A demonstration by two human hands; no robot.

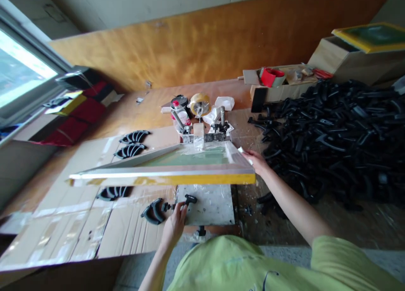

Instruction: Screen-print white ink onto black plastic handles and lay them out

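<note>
Black curved plastic part (190, 199) sits at the near-left corner of the pale taped printing plate (211, 206), pinched by the left hand's (175, 224) fingertips. At two o'clock, the right hand (257, 161) rests flat against the right edge of the raised yellow-edged screen frame (164, 168). Flattened cardboard (79, 223) spreads open toward nine o'clock; a heap of black plastic parts (335, 135) crowds three o'clock.
</note>
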